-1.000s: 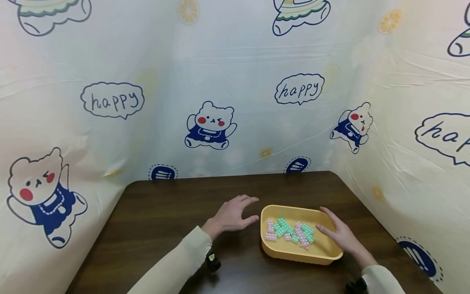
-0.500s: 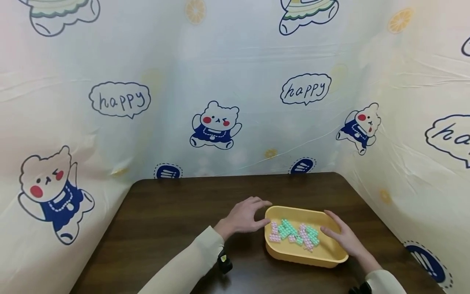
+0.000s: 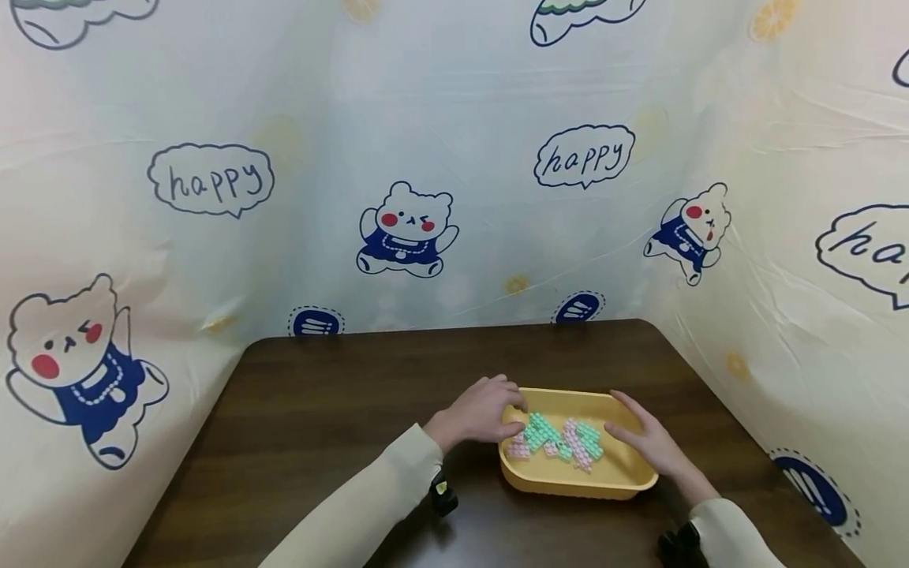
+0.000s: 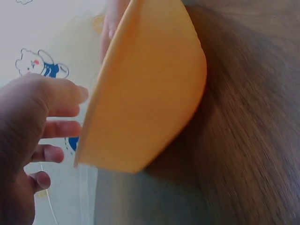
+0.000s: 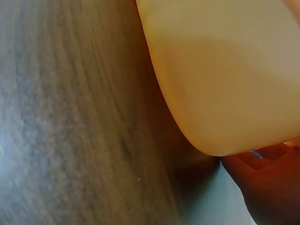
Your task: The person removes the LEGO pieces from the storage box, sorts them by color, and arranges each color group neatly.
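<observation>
In the head view a yellow rectangular basin (image 3: 578,485) stands on the dark wooden table, with several pink (image 3: 578,446) and mint-green bumpy block pieces (image 3: 541,432) inside it. My left hand (image 3: 483,410) is over the basin's left rim, fingers relaxed and slightly bent, thumb pointing inward. Nothing shows between the fingers in the left wrist view, where the basin's outer wall (image 4: 145,89) rises beside the hand. On the opposite side, my right hand (image 3: 653,442) lies along the right rim, thumb and fingers spread. The right wrist view hides most of its fingers behind the basin (image 5: 225,84).
The brown table (image 3: 341,418) extends left of and behind the basin. A pale curtain (image 3: 483,213) printed with bears and "happy" bubbles surrounds the table at the back and sides. Each wrist carries a small black device (image 3: 443,495).
My left hand has moved right, from beside the basin to over its left rim. The right hand stays by the right rim. The head view has shifted slightly.
</observation>
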`<state>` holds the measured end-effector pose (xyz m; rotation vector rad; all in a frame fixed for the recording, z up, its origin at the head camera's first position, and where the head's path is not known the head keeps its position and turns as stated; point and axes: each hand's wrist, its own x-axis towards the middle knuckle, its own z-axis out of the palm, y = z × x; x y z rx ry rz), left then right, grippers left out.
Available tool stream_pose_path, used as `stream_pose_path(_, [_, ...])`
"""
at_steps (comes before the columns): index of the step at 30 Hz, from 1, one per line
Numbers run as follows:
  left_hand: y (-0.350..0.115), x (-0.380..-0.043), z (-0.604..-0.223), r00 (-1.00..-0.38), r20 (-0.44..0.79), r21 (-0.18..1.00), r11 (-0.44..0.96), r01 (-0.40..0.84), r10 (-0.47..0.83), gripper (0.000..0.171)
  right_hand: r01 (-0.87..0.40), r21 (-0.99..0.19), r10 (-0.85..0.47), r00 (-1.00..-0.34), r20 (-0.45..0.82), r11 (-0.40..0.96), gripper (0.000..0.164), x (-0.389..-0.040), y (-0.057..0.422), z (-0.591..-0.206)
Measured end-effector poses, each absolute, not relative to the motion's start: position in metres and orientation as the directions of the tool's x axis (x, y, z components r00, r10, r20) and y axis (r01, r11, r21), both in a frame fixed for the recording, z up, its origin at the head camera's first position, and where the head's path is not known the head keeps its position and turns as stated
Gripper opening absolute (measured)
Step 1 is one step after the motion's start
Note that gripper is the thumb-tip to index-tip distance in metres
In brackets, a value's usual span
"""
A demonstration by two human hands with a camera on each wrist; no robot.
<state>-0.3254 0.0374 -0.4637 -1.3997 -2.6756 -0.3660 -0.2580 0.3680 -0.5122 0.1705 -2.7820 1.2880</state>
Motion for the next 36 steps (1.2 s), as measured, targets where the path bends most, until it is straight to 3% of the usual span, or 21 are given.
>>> stream_pose_path(6, [0.058,-0.322,-0.454,-0.567,0.093,0.137,0.554,0.822,0.818,0.025,-0.141,-0.751,-0.08,-0.99,0.117,0.645,0.07,-0.261,0.366,-0.505])
stream_pose_path(13, [0.08,-0.316,-0.458,-0.623,-0.01,0.092,0.621,0.778,0.782,0.016,-0.136,-0.756,-0.081,-0.991,0.109,0.64,0.071,-0.26,0.363,-0.504])
stream_pose_path(23, [0.095,-0.301,-0.468,-0.722,-0.058,-0.011,0.722,0.691,0.69,0.023,-0.121,-0.75,-0.071,-0.993,0.099,0.65,0.071,-0.257,0.366,-0.509])
stream_pose_path(36, [0.105,-0.297,-0.476,-0.753,-0.078,-0.009,0.755,0.656,0.653,0.023,-0.092,-0.751,-0.051,-0.996,0.078,0.654,0.072,-0.257,0.367,-0.512])
